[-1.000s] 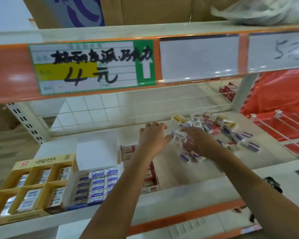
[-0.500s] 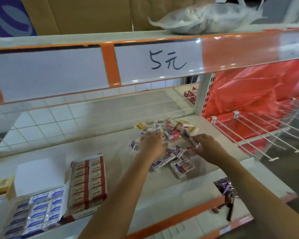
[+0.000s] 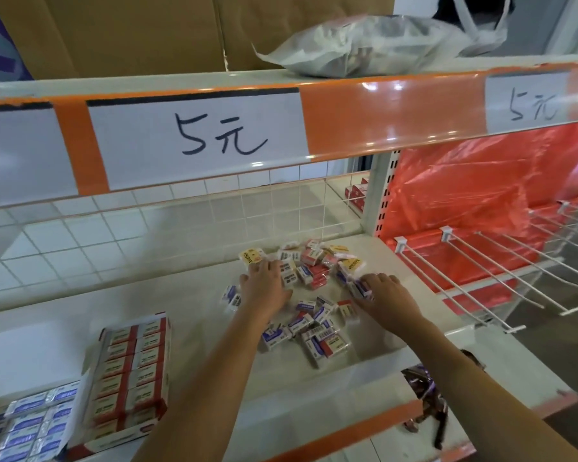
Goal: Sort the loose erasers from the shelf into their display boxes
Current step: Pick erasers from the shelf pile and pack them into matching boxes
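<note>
Shelf [image 3: 187, 305]: pale, with an orange front edge.

Loose erasers [image 3: 309, 295]: a scattered heap of small wrapped blocks with blue, red and yellow labels, at the shelf's centre right, spreading from 12 o'clock of the hands down to 6 o'clock between the two forearms.

Left hand [image 3: 264, 288]: palm down on the left part of the heap, fingers stretched toward 12 o'clock and lying on the erasers. Grip slack and flat; nothing seen held, though the palm hides what lies under it.

Right hand [image 3: 386, 296]: at 3 o'clock of the left hand, fingers bent toward 9 o'clock. Grip closed on a blue-labelled eraser [image 3: 359, 289], pinched at the fingertips at the heap's right edge.

Red display box [image 3: 131, 371]: at 8 o'clock of the heap, well apart from it, holding two columns of red-banded erasers.

Blue display box [image 3: 30, 425]: just beside the red box, at its 8 o'clock, holding rows of blue-labelled erasers.

Price label [image 3: 197, 141]: on the upper shelf's rail at 12 o'clock, handwritten "5元".

Plastic bag [image 3: 364, 45]: on the upper shelf.

Wire hooks [image 3: 481, 271]: at 3 o'clock, before red sheeting.
</note>
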